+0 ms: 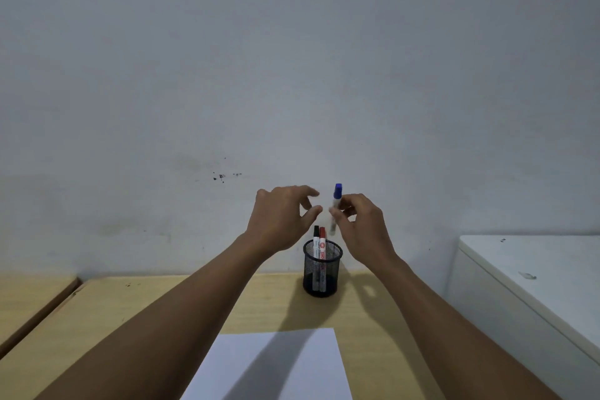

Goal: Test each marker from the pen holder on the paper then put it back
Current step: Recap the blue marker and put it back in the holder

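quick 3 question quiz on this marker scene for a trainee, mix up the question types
1. True or false: the right hand holds the blue marker above the pen holder.
2. Which markers stand in the pen holder? A) black marker and red marker B) two green ones C) none
3. Fill in: the left hand is open and holds ____.

Key: 1 true. 2 A. 3 nothing.
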`<state>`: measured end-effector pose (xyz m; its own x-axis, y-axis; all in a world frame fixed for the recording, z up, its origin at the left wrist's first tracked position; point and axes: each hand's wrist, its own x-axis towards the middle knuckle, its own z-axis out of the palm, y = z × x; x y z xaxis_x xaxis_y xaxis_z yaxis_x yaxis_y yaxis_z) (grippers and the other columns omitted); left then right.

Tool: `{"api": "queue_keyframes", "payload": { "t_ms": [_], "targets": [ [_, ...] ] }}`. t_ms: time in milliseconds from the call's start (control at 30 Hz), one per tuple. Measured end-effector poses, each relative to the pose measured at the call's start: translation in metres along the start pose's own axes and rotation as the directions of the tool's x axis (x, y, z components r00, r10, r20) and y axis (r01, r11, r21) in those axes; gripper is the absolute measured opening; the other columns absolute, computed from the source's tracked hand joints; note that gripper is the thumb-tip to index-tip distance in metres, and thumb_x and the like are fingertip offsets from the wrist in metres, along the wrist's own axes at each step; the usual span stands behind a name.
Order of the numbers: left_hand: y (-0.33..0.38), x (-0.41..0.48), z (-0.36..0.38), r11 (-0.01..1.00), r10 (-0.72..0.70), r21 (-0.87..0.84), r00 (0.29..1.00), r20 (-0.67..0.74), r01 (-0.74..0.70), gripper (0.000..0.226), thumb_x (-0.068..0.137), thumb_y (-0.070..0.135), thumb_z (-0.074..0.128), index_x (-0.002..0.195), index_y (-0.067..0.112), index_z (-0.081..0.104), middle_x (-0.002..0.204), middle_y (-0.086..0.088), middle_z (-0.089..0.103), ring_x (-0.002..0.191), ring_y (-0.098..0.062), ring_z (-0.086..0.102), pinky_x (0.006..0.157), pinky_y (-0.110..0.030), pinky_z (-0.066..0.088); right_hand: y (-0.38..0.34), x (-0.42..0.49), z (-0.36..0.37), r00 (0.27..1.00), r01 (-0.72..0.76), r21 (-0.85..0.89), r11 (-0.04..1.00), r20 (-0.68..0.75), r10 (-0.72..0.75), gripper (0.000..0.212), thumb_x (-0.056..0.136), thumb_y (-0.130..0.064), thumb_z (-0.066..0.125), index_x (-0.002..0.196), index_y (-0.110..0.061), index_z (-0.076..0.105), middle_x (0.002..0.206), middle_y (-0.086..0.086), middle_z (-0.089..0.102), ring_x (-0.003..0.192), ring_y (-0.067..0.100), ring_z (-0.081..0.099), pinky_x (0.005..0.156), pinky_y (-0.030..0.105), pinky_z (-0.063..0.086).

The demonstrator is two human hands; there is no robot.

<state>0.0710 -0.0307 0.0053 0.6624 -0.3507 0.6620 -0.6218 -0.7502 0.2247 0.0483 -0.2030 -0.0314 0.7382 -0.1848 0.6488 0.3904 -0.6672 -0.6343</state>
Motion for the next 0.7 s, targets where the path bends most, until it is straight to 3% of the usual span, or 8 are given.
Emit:
{"api": "queue_keyframes", "payload": {
  "t_ms": [100, 200, 267, 400, 500, 633, 700],
  "targets": [
    [-0.014, 0.009, 0.034, 0.99, -0.058, 0.134, 0.985, 0.163, 0.036, 0.032, 0.095, 0.044, 0.054, 0.123, 0.031, 0.064, 0.102, 0.011, 0.075, 0.103, -0.013, 0.066, 0.092, -0.04, 0.046, 0.022, 0.007, 0.011, 0.999, -0.037, -0.031, 0.999, 0.026, 0.038, 0.016, 0.097, -0.017, 0.064, 0.113, -0.014, 0.066, 0.091, -0.003, 0.066, 0.08, 0.002, 0.062, 0.074, 0.028, 0.053],
    [-0.021, 0.017, 0.067, 0.986, -0.081, 0.161, 0.955, 0.285, 0.035, 0.034, 0.096, 0.039, 0.053, 0.128, 0.028, 0.061, 0.11, 0.005, 0.074, 0.103, -0.019, 0.067, 0.088, -0.041, 0.052, 0.04, 0.008, 0.021, 0.993, -0.066, -0.028, 0.997, 0.096, 0.068, 0.047, 0.098, -0.016, 0.06, 0.142, -0.026, 0.044, 0.086, -0.007, 0.064, 0.079, 0.005, 0.064, 0.069, 0.023, 0.05],
    [-0.023, 0.022, 0.085, 0.987, -0.08, 0.158, 0.941, 0.329, 0.029, 0.034, 0.096, 0.036, 0.053, 0.128, 0.028, 0.061, 0.11, 0.001, 0.074, 0.098, -0.021, 0.068, 0.081, -0.038, 0.054, 0.052, 0.009, 0.027, 0.985, -0.106, -0.033, 0.994, 0.135, 0.11, 0.059, 0.1, -0.017, 0.058, 0.148, -0.036, 0.03, 0.083, -0.008, 0.063, 0.077, 0.011, 0.066, 0.066, 0.025, 0.051],
    [-0.027, 0.03, 0.113, 0.987, -0.091, 0.157, 0.916, 0.392, 0.03, 0.031, 0.094, 0.029, 0.057, 0.124, 0.027, 0.064, 0.107, 0.0, 0.073, 0.087, -0.021, 0.067, 0.068, -0.032, 0.053, 0.078, 0.011, 0.04, 0.971, -0.121, -0.187, 0.975, 0.182, 0.156, 0.057, 0.099, -0.023, 0.058, 0.144, -0.042, 0.029, 0.081, 0.0, 0.066, 0.072, 0.02, 0.065, 0.064, 0.041, 0.055],
    [-0.032, 0.031, 0.125, 0.989, -0.095, 0.142, 0.915, 0.391, 0.042, 0.033, 0.094, 0.027, 0.057, 0.126, 0.025, 0.061, 0.109, -0.002, 0.072, 0.086, -0.021, 0.066, 0.068, -0.033, 0.052, 0.095, 0.012, 0.049, 0.955, -0.118, -0.236, 0.964, 0.24, 0.176, 0.057, 0.097, -0.026, 0.06, 0.143, -0.043, 0.03, 0.084, 0.002, 0.064, 0.073, 0.019, 0.062, 0.063, 0.038, 0.054],
    [-0.038, 0.029, 0.135, 0.993, -0.084, 0.111, 0.924, 0.373, 0.046, 0.026, 0.095, 0.023, 0.053, 0.118, 0.024, 0.064, 0.1, -0.001, 0.072, 0.077, -0.018, 0.061, 0.062, -0.03, 0.046, 0.102, 0.011, 0.055, 0.939, -0.096, -0.252, 0.963, 0.298, 0.171, 0.056, 0.098, -0.023, 0.057, 0.144, -0.042, 0.031, 0.084, -0.01, 0.054, 0.096, 0.017, 0.052, 0.086, 0.047, 0.049],
    [-0.04, 0.03, 0.137, 0.994, -0.087, 0.086, 0.935, 0.345, 0.061, 0.025, 0.096, 0.022, 0.052, 0.117, 0.023, 0.065, 0.101, -0.002, 0.073, 0.079, -0.02, 0.064, 0.063, -0.03, 0.046, 0.103, 0.01, 0.057, 0.937, -0.092, -0.273, 0.958, 0.301, 0.175, 0.053, 0.099, -0.022, 0.054, 0.145, -0.039, 0.033, 0.094, -0.008, 0.057, 0.105, 0.02, 0.051, 0.093, 0.049, 0.045]
  ]
}}
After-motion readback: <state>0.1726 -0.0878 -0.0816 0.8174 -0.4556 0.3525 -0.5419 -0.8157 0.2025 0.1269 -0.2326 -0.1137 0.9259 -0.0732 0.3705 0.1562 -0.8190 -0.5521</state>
